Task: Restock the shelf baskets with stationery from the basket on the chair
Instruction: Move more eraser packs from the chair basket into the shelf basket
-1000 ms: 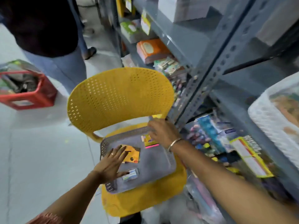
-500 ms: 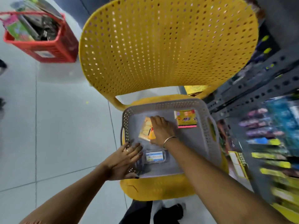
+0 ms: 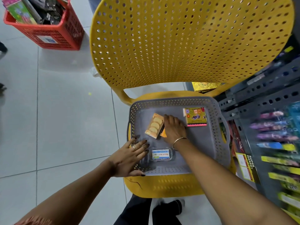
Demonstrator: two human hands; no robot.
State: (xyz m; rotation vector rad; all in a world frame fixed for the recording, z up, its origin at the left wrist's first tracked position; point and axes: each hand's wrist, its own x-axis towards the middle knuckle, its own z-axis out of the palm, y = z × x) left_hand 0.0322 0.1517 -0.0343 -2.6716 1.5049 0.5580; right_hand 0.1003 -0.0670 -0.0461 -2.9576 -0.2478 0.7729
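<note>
Down at the near edge, the left hand lies flat and spread on the near-left corner of the grey basket, fingers splayed, a ring showing, gripping nothing. The basket sits on the seat of the yellow chair. Just beside those fingertips, a small clear box lies on the basket floor, its label reading "Maruti Mart". Further in, the right hand, bangle on the wrist, presses down on an orange pack, fingers curled over its right edge; whether it is gripped or only touched, I cannot tell. Past that, in the far-right corner, a yellow pack with a pink edge lies flat, its lettering unclear. Off to the right, the grey metal shelf carries blurred stock, with a tag reading "SUPER MARKET". Far left, on the floor, a red basket stands full of goods.
</note>
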